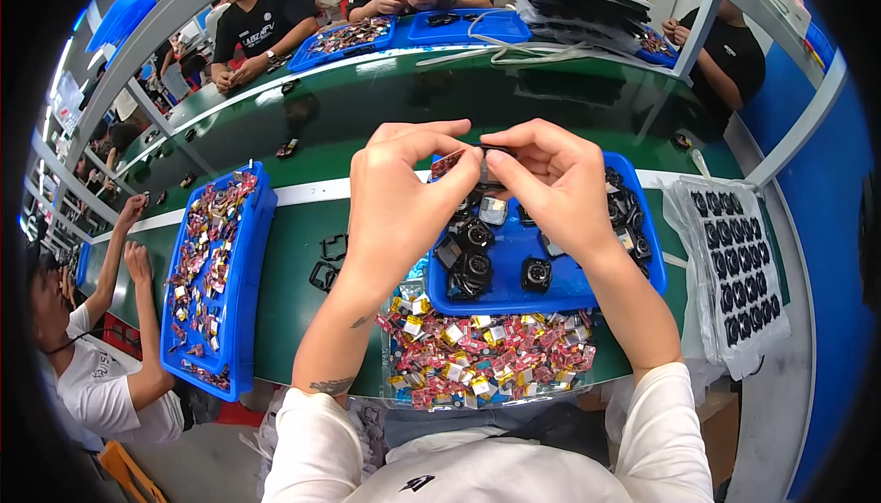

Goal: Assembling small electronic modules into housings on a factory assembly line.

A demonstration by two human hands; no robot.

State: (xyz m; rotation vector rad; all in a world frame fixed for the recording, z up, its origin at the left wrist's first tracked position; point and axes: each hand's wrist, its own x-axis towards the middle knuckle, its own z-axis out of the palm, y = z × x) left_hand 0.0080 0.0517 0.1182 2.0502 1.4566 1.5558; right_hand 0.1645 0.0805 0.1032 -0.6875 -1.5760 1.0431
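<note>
Green bench (292, 306), hands (401, 193) (piece (493, 148) half-hidden)

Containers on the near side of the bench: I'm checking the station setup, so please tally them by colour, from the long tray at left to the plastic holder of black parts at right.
Blue: 2 (long tray, shorter tray)
Clear: 1 (tray at the near edge)
Whitish: 1 (plastic holder)
Total: 4
</note>
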